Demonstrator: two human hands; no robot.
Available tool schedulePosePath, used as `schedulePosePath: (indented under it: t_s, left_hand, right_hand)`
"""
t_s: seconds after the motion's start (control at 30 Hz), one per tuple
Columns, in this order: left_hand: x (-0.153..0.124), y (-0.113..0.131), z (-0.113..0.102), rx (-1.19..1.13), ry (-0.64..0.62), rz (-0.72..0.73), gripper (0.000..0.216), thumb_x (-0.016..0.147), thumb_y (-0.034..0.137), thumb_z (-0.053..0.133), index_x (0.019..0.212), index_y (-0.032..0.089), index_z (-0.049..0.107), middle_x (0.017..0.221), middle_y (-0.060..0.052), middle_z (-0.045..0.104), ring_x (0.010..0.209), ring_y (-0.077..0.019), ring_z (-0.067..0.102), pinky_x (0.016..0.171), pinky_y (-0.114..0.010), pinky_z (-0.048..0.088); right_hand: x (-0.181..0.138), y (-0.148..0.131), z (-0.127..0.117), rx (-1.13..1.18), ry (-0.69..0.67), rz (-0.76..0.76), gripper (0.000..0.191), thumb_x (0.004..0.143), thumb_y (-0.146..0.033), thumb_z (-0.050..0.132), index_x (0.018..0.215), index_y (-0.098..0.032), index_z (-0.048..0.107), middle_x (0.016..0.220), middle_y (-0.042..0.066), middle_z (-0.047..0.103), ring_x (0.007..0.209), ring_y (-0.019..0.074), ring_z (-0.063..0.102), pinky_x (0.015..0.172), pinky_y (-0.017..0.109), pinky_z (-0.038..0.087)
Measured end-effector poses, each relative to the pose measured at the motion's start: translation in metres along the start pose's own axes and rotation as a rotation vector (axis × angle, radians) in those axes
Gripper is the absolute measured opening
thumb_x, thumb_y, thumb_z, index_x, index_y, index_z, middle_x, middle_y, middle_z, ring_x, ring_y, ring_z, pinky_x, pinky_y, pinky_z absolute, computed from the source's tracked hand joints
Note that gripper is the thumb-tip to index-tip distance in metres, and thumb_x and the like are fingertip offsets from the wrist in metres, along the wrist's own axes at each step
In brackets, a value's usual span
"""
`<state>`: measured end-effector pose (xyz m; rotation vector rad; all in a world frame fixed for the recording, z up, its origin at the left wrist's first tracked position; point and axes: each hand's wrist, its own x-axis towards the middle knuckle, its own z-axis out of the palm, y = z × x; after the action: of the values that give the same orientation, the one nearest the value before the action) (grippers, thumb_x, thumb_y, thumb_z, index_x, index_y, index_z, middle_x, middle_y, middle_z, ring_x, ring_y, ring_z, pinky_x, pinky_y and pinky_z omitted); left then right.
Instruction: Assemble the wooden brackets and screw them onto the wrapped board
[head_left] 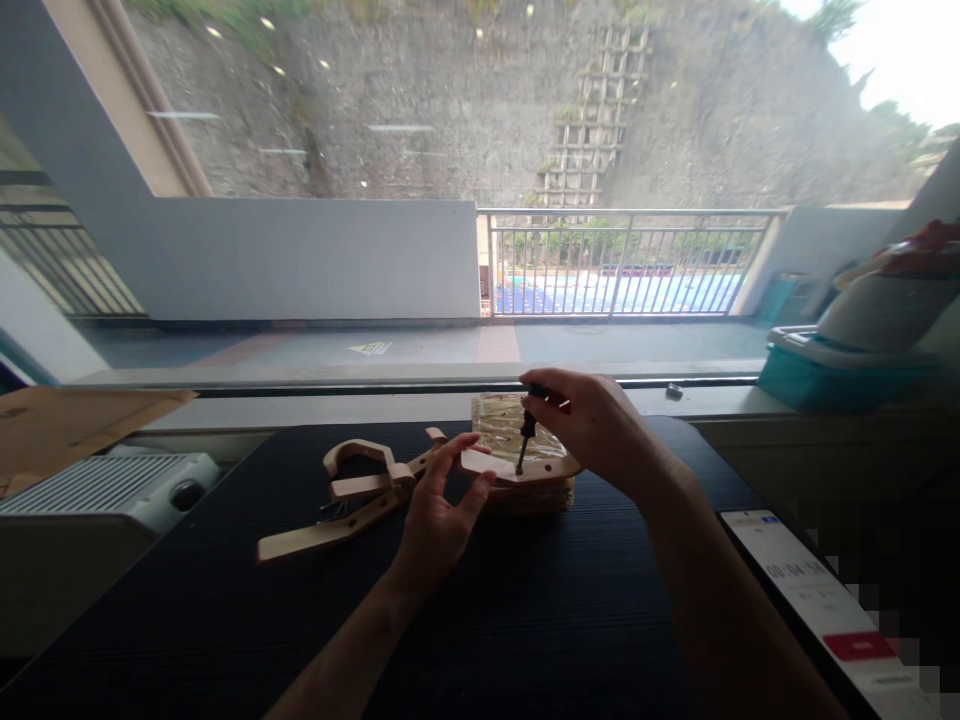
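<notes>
My right hand (592, 420) grips the dark handle of a screwdriver (529, 425), which stands nearly upright. The screwdriver's tip meets a small screw at a hole in a curved wooden piece (536, 470). My left hand (442, 505) pinches the left end of that piece between thumb and fingers. Beneath the piece lies a stack of cardboard wrapped in clear plastic (517, 415). Left of my left hand, several more wooden parts (360, 487) lie in a loose heap, with small thin metal pieces (334, 508) among them.
All this is on a black table (315, 620). A phone with a timer (802, 590) lies at the right edge. A white heater (165, 485) and flat brown cardboard (82, 420) are at the left. A teal bin (832, 370) stands at the right by the window.
</notes>
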<state>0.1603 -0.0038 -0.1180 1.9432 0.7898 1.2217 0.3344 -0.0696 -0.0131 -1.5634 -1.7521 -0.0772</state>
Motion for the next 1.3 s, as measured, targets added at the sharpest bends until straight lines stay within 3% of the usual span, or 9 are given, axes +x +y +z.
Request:
schedulePosePath:
  t_s: [0.27,0.6,0.87,1.3]
  left_hand:
    - [-0.001,-0.002,0.000,-0.032,-0.001,0.010,0.039,0.080,0.026,0.060,0.118,0.023,0.050,0.108,-0.004,0.064,0.108,-0.0176,0.055,0.101,-0.034,0.037]
    - [0.000,-0.001,0.000,-0.015,0.004,0.008,0.039,0.079,0.025,0.060,0.117,0.022,0.051,0.108,-0.005,0.064,0.106,-0.0194,0.057,0.099,-0.036,0.040]
    - [-0.001,-0.004,0.000,-0.038,0.002,0.024,0.040,0.080,0.025,0.059,0.119,0.024,0.049,0.109,-0.004,0.063,0.108,-0.0193,0.056,0.101,-0.037,0.038]
    - [-0.001,-0.002,-0.001,-0.012,-0.012,0.015,0.039,0.081,0.026,0.059,0.119,0.023,0.050,0.109,-0.005,0.063,0.108,-0.0187,0.056,0.102,-0.036,0.037]
  right_hand:
    - [-0.005,-0.012,-0.005,0.029,-0.091,-0.062,0.035,0.085,-0.020,0.047,0.117,-0.019,0.061,0.095,0.004,0.069,0.078,0.0144,0.060,0.064,0.024,0.042]
    - [-0.003,-0.006,-0.006,-0.030,-0.036,-0.027,0.029,0.085,-0.022,0.048,0.110,-0.018,0.064,0.085,0.005,0.070,0.069,0.0144,0.060,0.063,0.025,0.042]
    - [-0.005,-0.012,-0.002,0.047,-0.051,-0.105,0.033,0.087,-0.018,0.046,0.114,-0.021,0.062,0.103,0.004,0.068,0.085,0.0165,0.061,0.069,0.026,0.043]
    - [-0.002,-0.006,-0.004,-0.024,0.016,-0.009,0.029,0.085,-0.021,0.049,0.108,-0.018,0.066,0.087,0.005,0.071,0.072,0.0160,0.062,0.064,0.027,0.043]
